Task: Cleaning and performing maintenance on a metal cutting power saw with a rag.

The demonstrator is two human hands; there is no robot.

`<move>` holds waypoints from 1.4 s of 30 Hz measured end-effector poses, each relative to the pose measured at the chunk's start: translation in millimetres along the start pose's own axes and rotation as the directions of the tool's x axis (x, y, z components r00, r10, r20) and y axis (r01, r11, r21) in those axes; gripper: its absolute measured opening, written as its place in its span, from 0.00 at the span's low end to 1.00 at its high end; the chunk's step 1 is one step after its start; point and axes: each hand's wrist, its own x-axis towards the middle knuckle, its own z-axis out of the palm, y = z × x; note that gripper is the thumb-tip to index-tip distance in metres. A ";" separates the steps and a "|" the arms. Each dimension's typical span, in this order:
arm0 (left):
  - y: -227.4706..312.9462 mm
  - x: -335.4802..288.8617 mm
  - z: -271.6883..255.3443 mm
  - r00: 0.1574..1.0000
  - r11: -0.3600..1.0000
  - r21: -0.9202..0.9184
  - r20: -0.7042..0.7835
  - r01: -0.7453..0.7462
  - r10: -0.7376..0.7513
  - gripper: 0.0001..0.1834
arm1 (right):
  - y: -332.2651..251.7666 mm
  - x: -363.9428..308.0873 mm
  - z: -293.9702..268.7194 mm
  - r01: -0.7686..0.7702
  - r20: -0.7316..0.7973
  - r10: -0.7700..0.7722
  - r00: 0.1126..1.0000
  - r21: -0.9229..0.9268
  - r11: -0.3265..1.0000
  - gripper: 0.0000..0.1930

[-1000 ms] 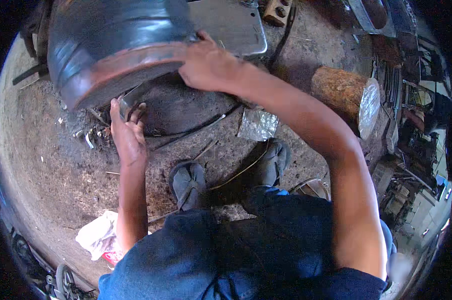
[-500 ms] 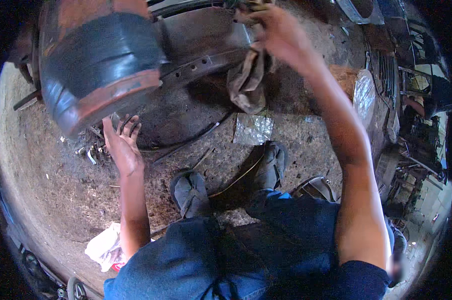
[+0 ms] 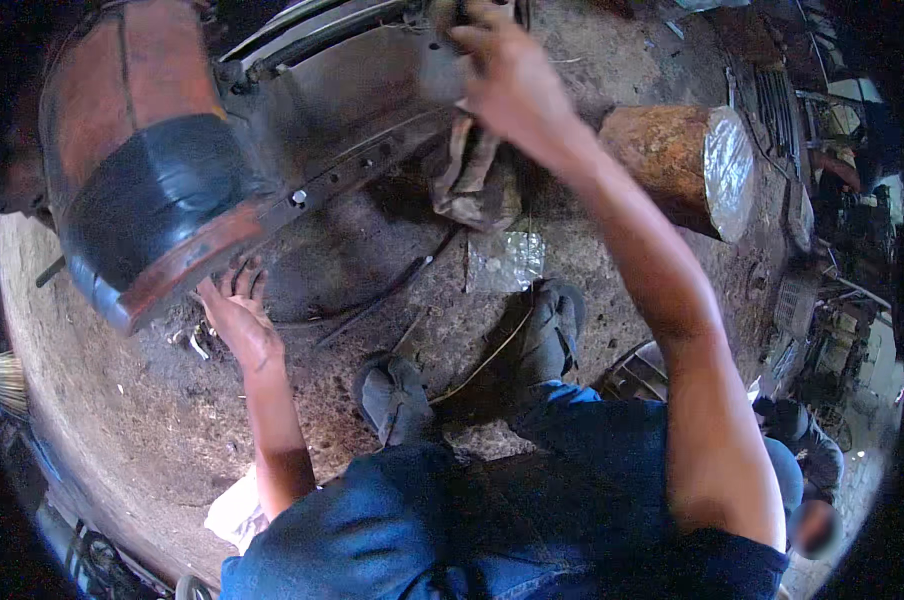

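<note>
Head view: the piece I am working at, a large curved panel point(image 3: 167, 165) in red-brown and black, fills the upper left of the frame, tilted, its lower rim towards me. A dark metal flange point(image 3: 352, 168) with a row of holes runs from there to the upper middle. My left hand point(image 3: 242, 315) is open, palm up, fingers spread just below the rim, left of centre; contact not confirmed. My right hand point(image 3: 517, 88), upper middle, is blurred, fingers bent at something dark; I cannot tell whether it grips. A brown cloth point(image 3: 477, 180) shows just below it, a log point(image 3: 652, 160) to its right.

Method, my judgement: the panel looks bulky, so the left palm should bear flat under the rim, fingertips clear of any pinch against the floor point(image 3: 147, 420). The right hand wants a firm hold before taking load. Share the effort evenly; a one-sided pull could roll the curve. Bare skin near metal edges: folded cloth would guard the fingers.
</note>
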 end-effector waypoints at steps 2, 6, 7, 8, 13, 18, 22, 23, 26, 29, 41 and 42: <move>0.1 -2.8 3.5 1.000 1.000 0.004 0.021 -0.002 0.002 0.27 | -44.2 -7.9 30.4 0.424 0.515 -0.235 0.824 -0.286 0.859 0.08; 0.5 -2.7 8.8 1.000 1.000 0.029 -0.012 0.006 -0.006 0.27 | -48.2 -23.8 67.7 0.472 0.382 -0.400 0.833 -0.113 0.875 0.17; -0.6 0.4 5.2 0.999 1.000 0.022 0.031 0.011 -0.012 0.26 | -30.5 -22.0 58.4 0.329 0.323 -0.263 0.909 -0.170 0.929 0.18; 2.1 1.5 -1.1 0.998 1.000 0.018 0.058 0.008 -0.009 0.26 | -14.7 -19.3 47.1 0.184 0.256 -0.130 0.958 -0.200 0.962 0.18; -5.8 5.1 1.6 1.000 1.000 0.006 0.012 0.005 -0.005 0.23 | 37.3 -10.7 -10.5 0.072 0.162 0.018 0.987 -0.531 0.845 0.09; 0.8 -0.2 6.6 1.000 1.000 -0.002 -0.027 0.012 -0.012 0.23 | -77.5 1.3 85.2 0.289 0.190 -0.263 0.946 -0.127 0.949 0.16; 3.4 1.6 1.6 1.000 0.999 0.032 0.023 0.012 -0.013 0.25 | -46.5 12.5 94.5 0.191 0.356 -0.058 0.933 -0.353 0.916 0.10; 6.9 0.8 -6.3 1.000 0.999 0.035 0.006 0.003 -0.003 0.25 | -38.9 9.1 84.0 0.013 0.287 0.106 0.952 -0.384 0.923 0.10; -0.4 4.2 -3.7 0.998 0.999 -0.004 0.048 0.033 -0.032 0.25 | 26.7 -16.5 23.8 -0.372 0.120 0.536 0.836 -0.594 0.713 0.11; -4.2 2.7 0.0 0.998 1.000 0.000 0.064 -0.012 0.012 0.26 | 57.3 -25.5 -20.0 -0.510 0.007 0.566 0.824 -0.424 0.748 0.13; 0.3 -0.9 3.4 1.000 1.000 0.003 0.022 0.004 -0.004 0.27 | 21.0 -21.7 14.9 -0.459 0.014 0.474 0.880 -0.227 0.859 0.15; -0.8 -0.1 0.1 0.999 1.000 -0.010 0.036 -0.004 0.005 0.27 | 14.6 -30.5 22.9 -0.377 -0.061 0.373 0.926 -0.213 0.901 0.15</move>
